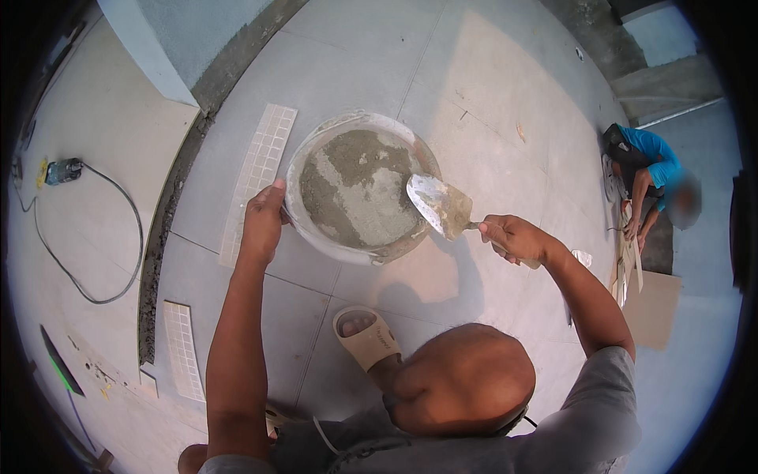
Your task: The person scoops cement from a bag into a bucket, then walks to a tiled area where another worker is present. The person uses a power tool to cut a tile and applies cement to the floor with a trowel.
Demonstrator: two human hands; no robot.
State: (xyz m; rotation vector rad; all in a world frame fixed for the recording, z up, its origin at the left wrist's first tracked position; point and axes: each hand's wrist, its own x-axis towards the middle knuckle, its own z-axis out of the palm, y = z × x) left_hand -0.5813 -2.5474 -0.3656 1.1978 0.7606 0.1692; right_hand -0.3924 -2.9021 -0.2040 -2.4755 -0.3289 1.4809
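Observation:
In front of me on the tiled floor is a round bucket (351,253) holding grey mortar (359,189), part dry-looking and part wet. My left hand (264,217) grips the bucket's rim on its left side. A trowel (450,207) with a mortar-smeared blade is in my right hand (517,239), the fingers wrapped round its handle. The blade lies over the bucket's right rim, its tip above the mortar. Just left of the bucket lies a narrow tile strip (259,170) with a grid of small squares.
A second gridded strip (185,347) lies nearer, at lower left. Further left are a power tool (65,171) with its cord (130,197) and a rough gap (158,261) in the floor. At right a co-worker in a blue shirt (662,162) crouches over tile pieces (659,308).

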